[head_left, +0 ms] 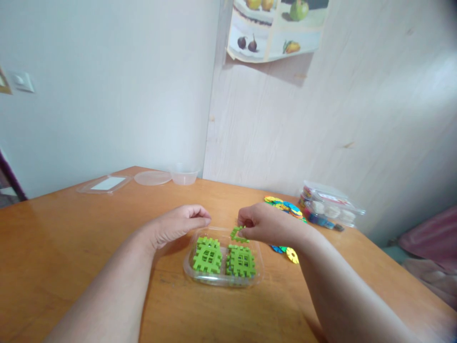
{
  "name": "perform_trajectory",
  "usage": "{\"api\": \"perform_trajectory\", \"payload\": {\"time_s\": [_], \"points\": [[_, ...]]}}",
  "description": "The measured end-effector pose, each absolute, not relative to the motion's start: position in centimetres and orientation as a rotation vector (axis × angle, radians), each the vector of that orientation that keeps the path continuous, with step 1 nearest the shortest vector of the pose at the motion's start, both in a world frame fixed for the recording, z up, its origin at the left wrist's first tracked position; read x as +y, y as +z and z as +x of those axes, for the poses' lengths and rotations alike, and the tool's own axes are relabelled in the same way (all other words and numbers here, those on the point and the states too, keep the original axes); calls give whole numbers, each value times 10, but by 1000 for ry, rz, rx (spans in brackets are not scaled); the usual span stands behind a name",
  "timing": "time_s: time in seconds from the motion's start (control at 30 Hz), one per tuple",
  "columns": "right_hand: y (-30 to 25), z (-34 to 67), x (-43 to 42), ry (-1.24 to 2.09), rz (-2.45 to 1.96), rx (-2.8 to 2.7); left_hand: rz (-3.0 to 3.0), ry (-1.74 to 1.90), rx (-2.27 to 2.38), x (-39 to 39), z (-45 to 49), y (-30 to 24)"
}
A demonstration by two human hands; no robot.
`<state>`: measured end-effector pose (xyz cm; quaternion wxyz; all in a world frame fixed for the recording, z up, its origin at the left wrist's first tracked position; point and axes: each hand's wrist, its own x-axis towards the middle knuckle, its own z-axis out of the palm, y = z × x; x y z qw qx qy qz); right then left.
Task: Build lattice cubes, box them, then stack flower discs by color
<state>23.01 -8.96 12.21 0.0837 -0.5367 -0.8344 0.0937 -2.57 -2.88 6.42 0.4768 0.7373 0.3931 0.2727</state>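
Observation:
A clear plastic tray (224, 281) rests on the wooden table, with two stacks of green notched building plates in it. The left stack (207, 256) and the right stack (241, 261) lie side by side, each with a window-like grid on top. Over the tray's far right part, my right hand (266, 224) pinches a small green notched piece (235, 233) between thumb and fingers. My left hand (182, 224) is by the tray's far left corner, thumb and fingertips brought together, and no object shows between them. Whether it touches the rim is unclear.
Colourful notched discs (283, 205) lie in a pile beyond my right hand, and a yellow disc (292, 255) lies beside my right forearm. Clear packed boxes (330, 205) stand at the right. A transparent bowl (184, 176), a round lid (153, 178) and a flat lid (107, 184) sit near the wall.

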Motion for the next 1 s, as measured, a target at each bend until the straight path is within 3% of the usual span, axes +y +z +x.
{"api": "perform_trajectory", "payload": {"time_s": [0.23, 0.53, 0.77, 1.0], "points": [[122, 233, -90, 436, -1611, -2577, 1806, 668, 971, -30, -25, 66], [92, 250, -51, 53, -1934, -2276, 1822, 666, 998, -35, -23, 69], [55, 249, -34, 38, -2067, -2350, 1815, 666, 992, -33, -24, 67], [53, 251, -31, -28, -2071, -2274, 1815, 645, 994, -32, -26, 64]]}}
